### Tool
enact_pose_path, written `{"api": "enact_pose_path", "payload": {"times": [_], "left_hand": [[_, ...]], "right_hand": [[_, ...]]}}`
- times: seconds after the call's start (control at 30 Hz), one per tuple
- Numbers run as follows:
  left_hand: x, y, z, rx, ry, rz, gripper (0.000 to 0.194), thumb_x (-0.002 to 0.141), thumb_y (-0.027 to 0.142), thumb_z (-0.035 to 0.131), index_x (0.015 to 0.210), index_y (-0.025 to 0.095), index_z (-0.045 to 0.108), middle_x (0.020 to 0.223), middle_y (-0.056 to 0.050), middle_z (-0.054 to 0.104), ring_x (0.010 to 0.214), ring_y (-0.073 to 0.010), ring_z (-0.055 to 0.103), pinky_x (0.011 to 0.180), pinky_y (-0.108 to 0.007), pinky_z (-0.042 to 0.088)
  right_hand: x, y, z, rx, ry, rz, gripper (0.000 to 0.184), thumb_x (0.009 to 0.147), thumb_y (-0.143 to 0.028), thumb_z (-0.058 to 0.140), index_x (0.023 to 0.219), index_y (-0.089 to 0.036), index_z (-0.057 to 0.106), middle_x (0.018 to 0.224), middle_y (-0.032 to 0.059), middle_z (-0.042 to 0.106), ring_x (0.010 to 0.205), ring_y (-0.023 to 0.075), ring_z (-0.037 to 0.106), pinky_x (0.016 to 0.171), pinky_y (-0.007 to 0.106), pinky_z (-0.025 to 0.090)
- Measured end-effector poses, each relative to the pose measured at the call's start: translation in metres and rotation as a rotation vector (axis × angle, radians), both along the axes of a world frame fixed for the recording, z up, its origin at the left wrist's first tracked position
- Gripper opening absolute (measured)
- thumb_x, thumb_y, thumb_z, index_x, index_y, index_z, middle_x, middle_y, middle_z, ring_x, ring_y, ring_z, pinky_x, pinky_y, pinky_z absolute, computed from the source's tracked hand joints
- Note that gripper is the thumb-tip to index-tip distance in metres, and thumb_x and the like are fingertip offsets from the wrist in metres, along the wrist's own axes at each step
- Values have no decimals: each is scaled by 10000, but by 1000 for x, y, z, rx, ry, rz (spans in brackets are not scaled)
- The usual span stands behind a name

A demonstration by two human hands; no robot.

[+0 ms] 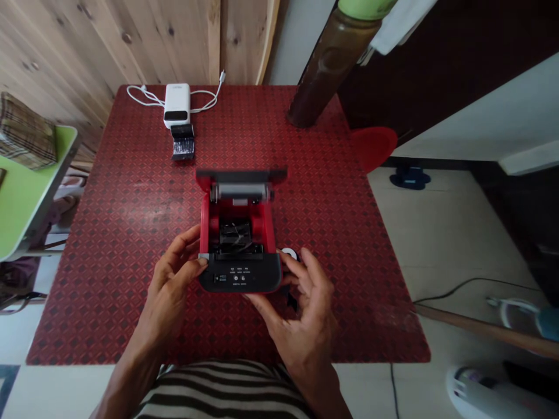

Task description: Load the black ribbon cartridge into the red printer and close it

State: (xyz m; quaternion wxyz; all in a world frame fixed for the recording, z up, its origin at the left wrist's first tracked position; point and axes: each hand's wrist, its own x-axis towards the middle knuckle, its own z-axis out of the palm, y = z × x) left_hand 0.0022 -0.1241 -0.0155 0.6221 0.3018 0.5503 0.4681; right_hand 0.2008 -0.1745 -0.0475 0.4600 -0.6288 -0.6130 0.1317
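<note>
A red and black printer [239, 280], which looks like a small receipt or label printer, is between my hands at the middle of the table's near half. Its lid [240, 176] is raised, with a roller [241, 192] on its underside. Black crinkled film [234, 233] shows inside the red bay. My left hand [172, 285] grips the left side, thumb on the front panel's corner. My right hand [301, 314] holds the right front corner, thumb under the front edge. A round white-and-black item [290, 254] is partly hidden behind the right fingers.
On the red patterned table [131, 279], a white power bank [177, 102] with white cable lies at the back left, black crumpled film [183, 142] before it. A tall brown bottle [323, 75] with green cap stands back right. A green table [26, 198] adjoins left.
</note>
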Motion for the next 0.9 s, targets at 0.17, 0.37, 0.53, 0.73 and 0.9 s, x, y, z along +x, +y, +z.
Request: {"api": "enact_pose_path", "payload": {"times": [0.17, 0.37, 0.53, 0.73, 0.9], "left_hand": [[-5, -4, -10, 37, 33, -49, 546, 1015, 412, 811, 1545, 328, 713, 1566, -76, 746, 1489, -363, 652, 1245, -525, 488], [-12, -4, -12, 76, 64, -112, 600, 1028, 487, 810, 1586, 325, 658, 1618, -99, 710, 1465, -385, 675, 1150, -523, 581], [-14, -3, -16, 172, 151, -134, 635, 1035, 594, 765, 1570, 267, 663, 1607, -123, 716, 1473, -396, 668, 1176, -533, 572], [-12, -9, -32, 236, 266, -81, 587, 1137, 640, 559, 1563, 253, 671, 1601, -111, 710, 1464, -375, 656, 1207, -533, 524], [-9, -7, -28, 214, 305, -63, 585, 1136, 646, 547, 1518, 230, 698, 1529, -121, 742, 1407, -363, 681, 1222, -540, 497]], "right_hand": [[10, 2, 13, -12, -77, 50, 892, 1025, -476, 868, 1748, -224, 409, 1394, 211, 831, 1138, 327, 877, 844, 448, 770], [37, 32, 55, 30, -201, 220, 324, 1120, -320, 744, 1432, -240, 711, 1307, 115, 862, 1146, 265, 851, 1003, 453, 725], [15, 94, 72, -36, -426, 528, 272, 1099, -14, 621, 1184, -187, 812, 1252, 101, 873, 1167, 238, 818, 1077, 416, 672], [-25, 139, 74, -392, -806, 691, 253, 1065, 18, 631, 1166, -132, 808, 1152, 136, 872, 1102, 283, 827, 1013, 437, 632], [-23, 144, 64, -380, -845, 736, 299, 1077, 8, 587, 1207, -161, 796, 1261, 132, 840, 1112, 270, 806, 953, 405, 602]]}}
